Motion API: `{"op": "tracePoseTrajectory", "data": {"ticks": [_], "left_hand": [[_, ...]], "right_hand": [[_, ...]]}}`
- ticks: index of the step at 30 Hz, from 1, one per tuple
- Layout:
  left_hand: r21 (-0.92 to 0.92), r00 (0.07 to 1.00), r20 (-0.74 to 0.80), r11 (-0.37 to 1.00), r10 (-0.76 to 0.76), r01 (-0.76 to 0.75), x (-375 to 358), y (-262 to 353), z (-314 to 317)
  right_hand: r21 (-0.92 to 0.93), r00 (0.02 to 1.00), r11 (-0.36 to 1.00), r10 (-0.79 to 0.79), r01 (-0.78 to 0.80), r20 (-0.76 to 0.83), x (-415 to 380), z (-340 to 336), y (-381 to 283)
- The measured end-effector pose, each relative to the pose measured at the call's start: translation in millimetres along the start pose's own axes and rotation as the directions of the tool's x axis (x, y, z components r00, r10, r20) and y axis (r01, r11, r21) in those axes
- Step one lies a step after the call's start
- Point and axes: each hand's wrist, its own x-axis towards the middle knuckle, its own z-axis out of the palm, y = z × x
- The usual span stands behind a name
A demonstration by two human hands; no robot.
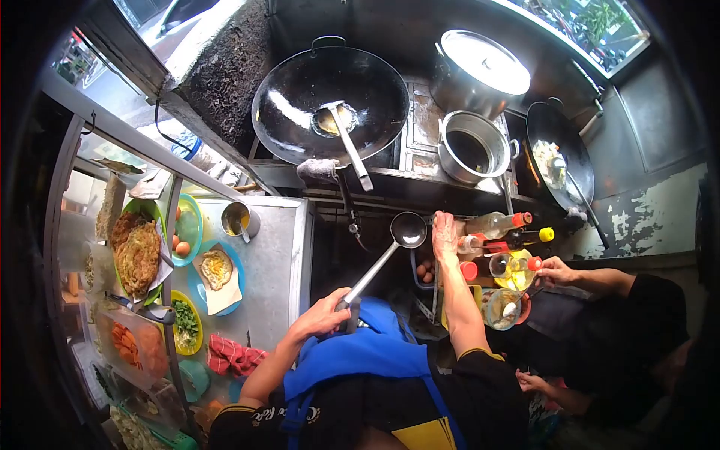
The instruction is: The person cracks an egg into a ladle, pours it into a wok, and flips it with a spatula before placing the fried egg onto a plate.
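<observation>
The ladle [390, 251] sits near the middle of the stall, in the gap between the steel counter [274, 262] and the crate of eggs [424, 271], below the stove edge. Its long axis runs from about seven o'clock at the handle to one o'clock at the bowl, so it points up and away toward the burners, bowl mouth facing upward. The left hand [324, 315] grips the handle end, fingers wrapped tight around it. The right hand [444, 234] lies at three o'clock from the ladle bowl, just beside it, palm down with the fingers together and stretched toward the bottles [499, 232]; whether it presses on anything beneath I cannot tell. At twelve o'clock the big wok [330, 101] rests on the stove with a spatula [346, 135] lying in it, and a pot [472, 150] stands at one o'clock. A second person's hand [556, 271] works at three o'clock, close to the same bottles and a glass [501, 309]. As I see it, the risk lies in that crowding: the long ladle held only at its far end could swing and clip the bottles or the eggs, or whatever the bowl holds could tip out if the wrist rolls; its contents are not clear from here.
</observation>
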Motion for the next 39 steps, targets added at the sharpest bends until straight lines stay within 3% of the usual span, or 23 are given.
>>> {"op": "tracePoseTrajectory", "data": {"ticks": [3,7,10,12,15,17,19,24,26,30,34,39], "left_hand": [[0.004,1.0,-0.008,1.0,0.023,-0.023,3,3,-3],[-0.027,1.0,-0.008,1.0,-0.008,0.008,7,-5,-1],[-0.001,1.0,-0.006,1.0,-0.016,0.016,2,6,-2],[0.014,1.0,-0.017,1.0,-0.025,0.025,0,8,-1],[-0.008,0.999,-0.026,1.0,-0.025,0.025,-1,5,-2],[0.009,0.999,-0.032,1.0,-0.006,0.007,-1,7,-3],[0.01,1.0,-0.021,1.0,-0.021,0.021,-2,9,-3],[-0.006,1.0,0.003,1.0,0.009,-0.009,1,4,-4],[0.011,1.0,0.008,1.0,0.013,-0.014,1,5,-3],[0.022,1.0,0.002,1.0,0.011,-0.011,0,10,-2],[0.044,1.0,-0.007,0.999,-0.013,0.014,-2,8,-2],[0.036,1.0,-0.004,0.999,-0.014,0.014,-1,11,-4]], "right_hand": [[0.02,0.997,0.998,0.05,-0.051,0.063,4,-1,-3],[0.153,0.997,0.986,0.065,-0.06,-0.032,3,-6,-9],[0.125,0.997,0.992,0.024,-0.014,-0.076,1,-6,-7],[0.014,0.997,0.999,-0.039,0.04,-0.063,-3,-2,-3],[0.001,0.999,0.999,0.04,-0.04,-0.001,-6,-4,-6],[0.013,0.998,0.999,0.031,-0.03,-0.057,-5,-1,-5],[0.001,0.997,0.998,0.062,-0.063,0.047,-14,6,3],[0.075,0.999,0.997,0.036,-0.037,0.011,0,-17,-22],[0.106,0.991,0.992,0.062,-0.075,0.117,1,-23,-31],[0.031,0.987,0.988,0.148,-0.15,0.06,-6,-11,-9],[0.051,0.997,0.997,0.049,-0.052,0.065,-14,-13,-6],[0.015,0.996,0.999,0.05,-0.052,0.074,-18,-2,3]]}}
